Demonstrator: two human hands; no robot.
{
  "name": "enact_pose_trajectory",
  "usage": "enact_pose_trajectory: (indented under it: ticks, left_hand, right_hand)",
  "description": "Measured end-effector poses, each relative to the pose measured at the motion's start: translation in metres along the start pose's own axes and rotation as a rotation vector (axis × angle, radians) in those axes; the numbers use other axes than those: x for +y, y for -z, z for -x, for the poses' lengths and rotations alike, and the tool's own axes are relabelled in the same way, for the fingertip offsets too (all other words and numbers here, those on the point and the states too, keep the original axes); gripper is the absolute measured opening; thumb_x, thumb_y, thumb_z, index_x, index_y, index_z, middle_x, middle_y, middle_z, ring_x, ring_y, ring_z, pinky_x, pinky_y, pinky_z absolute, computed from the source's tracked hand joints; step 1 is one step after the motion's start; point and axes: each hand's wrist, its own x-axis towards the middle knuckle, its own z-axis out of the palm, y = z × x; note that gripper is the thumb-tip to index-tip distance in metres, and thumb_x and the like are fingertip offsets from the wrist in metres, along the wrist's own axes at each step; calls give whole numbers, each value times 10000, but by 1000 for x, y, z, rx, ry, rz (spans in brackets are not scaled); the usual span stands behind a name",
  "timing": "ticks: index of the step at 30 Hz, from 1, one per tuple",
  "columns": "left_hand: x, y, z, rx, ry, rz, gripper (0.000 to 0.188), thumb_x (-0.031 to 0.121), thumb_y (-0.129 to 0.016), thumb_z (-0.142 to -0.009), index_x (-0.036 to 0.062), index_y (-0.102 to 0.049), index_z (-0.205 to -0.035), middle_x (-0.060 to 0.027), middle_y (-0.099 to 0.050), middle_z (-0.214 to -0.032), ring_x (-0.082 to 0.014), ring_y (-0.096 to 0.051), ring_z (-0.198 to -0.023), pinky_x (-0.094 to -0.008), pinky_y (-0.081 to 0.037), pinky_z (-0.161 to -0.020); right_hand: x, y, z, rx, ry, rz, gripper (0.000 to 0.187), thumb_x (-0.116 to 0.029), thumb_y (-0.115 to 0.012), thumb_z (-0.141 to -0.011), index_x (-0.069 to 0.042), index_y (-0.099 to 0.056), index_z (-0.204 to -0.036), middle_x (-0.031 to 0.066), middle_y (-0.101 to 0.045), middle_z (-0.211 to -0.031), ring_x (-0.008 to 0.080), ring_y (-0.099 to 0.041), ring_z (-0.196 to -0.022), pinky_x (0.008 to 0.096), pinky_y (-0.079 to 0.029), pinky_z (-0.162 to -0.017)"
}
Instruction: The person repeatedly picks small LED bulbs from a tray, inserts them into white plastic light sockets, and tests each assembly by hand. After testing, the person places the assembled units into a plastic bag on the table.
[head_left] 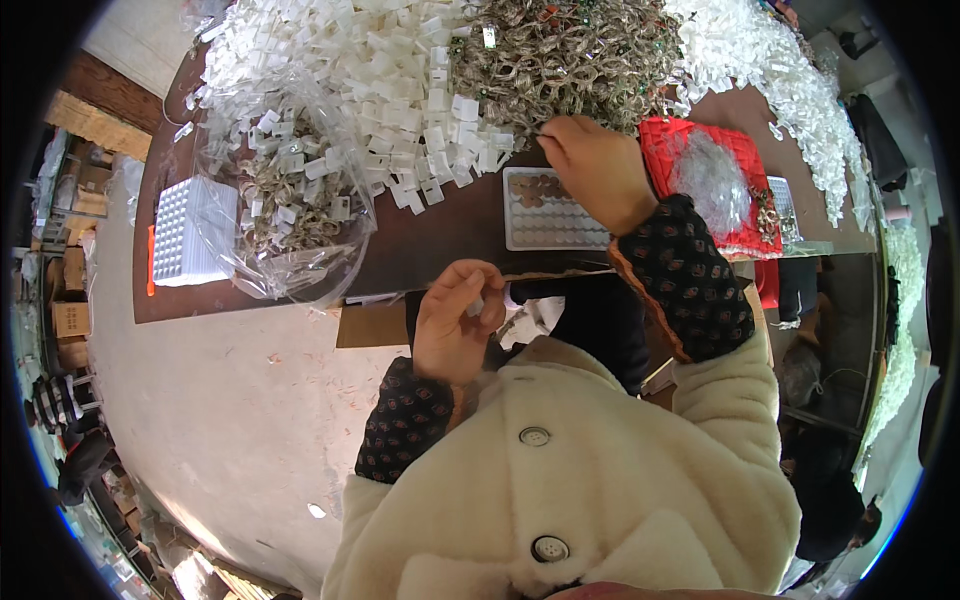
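Right hand [600, 170]: out over the table [440, 235], fingers narrow and bent, tips at the near edge of the metal pile [580, 65]; can't tell if they grip a piece. Left hand [455, 320]: off the table's near edge, in front of the coat, fingers curled in close; maybe something small and pale between them, too unclear to name.

Metal pieces lie heaped at the table's far side, just right of the white plastic pieces [400, 90]. Pale tray [550, 244] sits below the right hand, brownish round pieces [535, 190] in its upper part.

Handling, judged by look: single metal pieces likely light, thin, stiff, a bit slippery, prone to snag in the tangle. Best hold: thumb and fingertip on an outer edge, one from the pile's fringe. White pieces look light and rigid, maybe brittle; pinch flat sides. Tray looks thin and bendy; take it by the rim.
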Motion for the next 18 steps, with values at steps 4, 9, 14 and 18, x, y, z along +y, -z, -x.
enact_pose_trajectory:
  ticks: [4,9,14,18]
  left_hand:
    - [-1,1,-1,12,8,-15,176,158,-537,-1008,3,-590,-1072,-88,-590,-1006,-124,-461,-692,-258,-345,-587]
    - [-9,-3,-5,-27,46,-48,180,149,-535,-1006,-6,-591,-1078,-89,-593,-1008,-126,-475,-704,-259,-352,-599]
    - [-17,-10,-12,-54,43,-143,226,148,-541,-1001,-22,-582,-1144,-106,-612,-1074,-125,-496,-755,-258,-385,-644]
    - [-20,-12,-20,-45,35,-180,292,130,-548,-990,-26,-559,-1236,-128,-619,-1159,-127,-510,-794,-262,-415,-676]
  right_hand:
    - [18,22,25,32,-142,-180,113,-87,-705,-877,-38,-661,-969,116,-679,-840,249,-672,-682,323,-528,-607]
    - [42,43,67,51,-279,-142,107,-100,-695,-842,-87,-650,-938,101,-671,-840,295,-677,-702,372,-538,-612]
    - [60,55,97,166,-375,-78,109,-106,-698,-829,-85,-643,-921,97,-673,-819,290,-680,-680,383,-535,-603]
    - [60,59,122,51,-450,-33,94,-74,-704,-837,-41,-659,-912,116,-691,-826,284,-692,-715,344,-541,-623]
